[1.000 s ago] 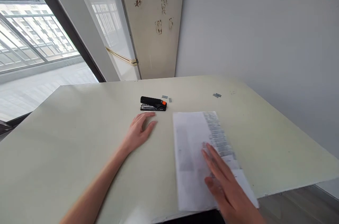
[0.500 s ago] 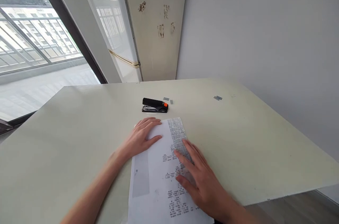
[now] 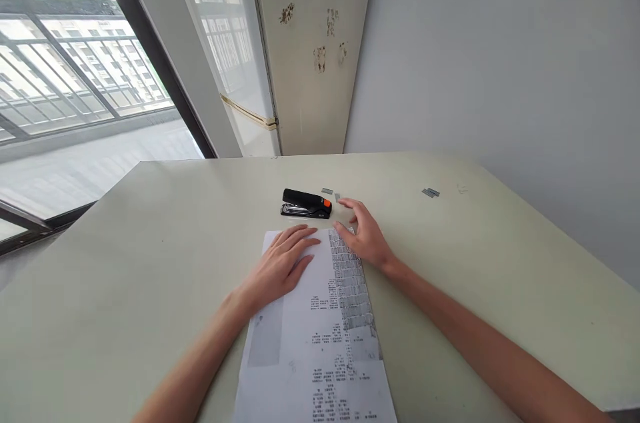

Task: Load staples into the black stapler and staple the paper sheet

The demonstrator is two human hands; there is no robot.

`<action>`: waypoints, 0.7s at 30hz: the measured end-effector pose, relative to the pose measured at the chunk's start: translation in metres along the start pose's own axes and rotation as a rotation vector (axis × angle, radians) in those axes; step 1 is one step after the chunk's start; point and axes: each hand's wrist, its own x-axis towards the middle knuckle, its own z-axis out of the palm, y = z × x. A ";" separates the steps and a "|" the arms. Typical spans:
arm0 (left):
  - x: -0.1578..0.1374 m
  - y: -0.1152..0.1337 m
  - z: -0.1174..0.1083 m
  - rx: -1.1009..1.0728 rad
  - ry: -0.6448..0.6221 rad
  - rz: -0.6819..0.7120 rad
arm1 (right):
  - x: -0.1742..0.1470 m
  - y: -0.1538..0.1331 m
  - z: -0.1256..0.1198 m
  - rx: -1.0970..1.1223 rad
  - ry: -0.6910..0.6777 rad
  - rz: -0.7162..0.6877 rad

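A printed sheet of paper lies lengthwise on the table in front of me, with a column of small grey-lined print along its upper right side. My left hand rests flat on the paper's upper left part, fingers stretched out. Beyond the top edge sits a black stapler with an orange patch at its right end. Just right of the stapler, my right hand is raised near the paper's top right corner, thumb and fingers apart, holding nothing. By its fingertips are small strips of staples.
More staple strips lie farther right on the pale table. Behind the table stand a fridge with brown marks and a grey wall. A window is at the left.
My right hand has left the paper's right side and moved forward, to beside the stapler. The left hand stays on the paper. The view has shifted slightly left.
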 end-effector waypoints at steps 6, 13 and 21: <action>0.002 -0.003 -0.002 -0.005 0.053 -0.043 | 0.036 0.010 0.016 -0.046 -0.052 -0.134; 0.009 -0.007 -0.001 -0.003 0.049 -0.061 | 0.048 0.015 0.020 -0.079 -0.110 -0.166; 0.011 -0.009 -0.004 -0.015 0.040 -0.085 | 0.046 0.010 0.023 -0.064 -0.085 -0.135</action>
